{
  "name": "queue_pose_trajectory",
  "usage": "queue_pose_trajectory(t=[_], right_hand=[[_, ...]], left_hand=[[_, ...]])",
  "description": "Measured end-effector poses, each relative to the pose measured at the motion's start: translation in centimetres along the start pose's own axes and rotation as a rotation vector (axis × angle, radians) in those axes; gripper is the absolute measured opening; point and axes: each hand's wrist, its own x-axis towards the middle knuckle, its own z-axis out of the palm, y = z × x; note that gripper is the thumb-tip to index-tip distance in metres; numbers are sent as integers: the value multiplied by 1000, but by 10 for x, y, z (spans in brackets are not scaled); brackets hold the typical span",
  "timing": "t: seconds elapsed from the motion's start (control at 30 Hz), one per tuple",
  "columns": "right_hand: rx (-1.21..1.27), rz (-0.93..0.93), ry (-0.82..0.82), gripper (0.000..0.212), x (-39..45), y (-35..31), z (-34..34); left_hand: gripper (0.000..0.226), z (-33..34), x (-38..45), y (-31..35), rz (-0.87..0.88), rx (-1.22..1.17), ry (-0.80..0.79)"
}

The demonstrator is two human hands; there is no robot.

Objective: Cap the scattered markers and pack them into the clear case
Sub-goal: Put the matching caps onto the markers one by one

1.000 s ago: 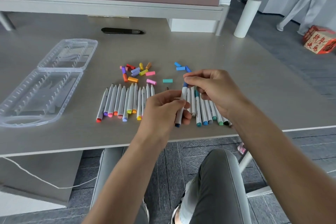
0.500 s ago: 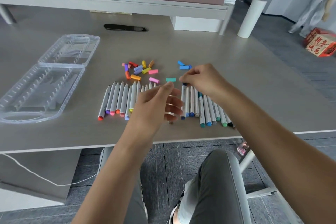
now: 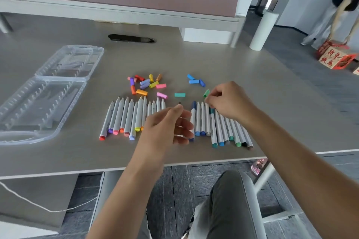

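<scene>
Several white-barrelled markers lie in two rows on the grey table: a left row and a right row. A dark-blue-capped marker lies at the left end of the right row. Loose coloured caps lie behind the rows, with blue caps and a teal cap further right. My right hand pinches a green cap above the right row. My left hand hovers with relaxed fingers over the gap between the rows and holds nothing. The clear case lies open at the left.
A black slot sits in the table further back. A white cable hangs below the front edge. Beyond the table at the right, a person bends over a red box, and a white cylinder stands on the floor.
The blue-capped marker both hands held a second ago now lies on the table. My left hand has let go and opened. My right hand has moved right and picked up a green cap.
</scene>
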Motion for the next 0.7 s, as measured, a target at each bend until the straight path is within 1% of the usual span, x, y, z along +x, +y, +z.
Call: queue_pose_trajectory(t=[0.27,0.4,0.47,0.6,0.7], right_hand=[[69,-1,-34,13,-10,4,-13],[164,5,29,19,-12,7,-26],[193,22,33,19,-14,12,-35],[208,25,18,14,-19,21,-39],[180,-7,-32,8,-22,17,-29]], left_hand=[[32,6,4,3,9,-5,10],[31,7,7,3,2,-18,21],[31,13,8,1,-11,-19,16],[31,28,6,-3,-29,-24,-14],[31,31,4,-7,-7,-49,-8]])
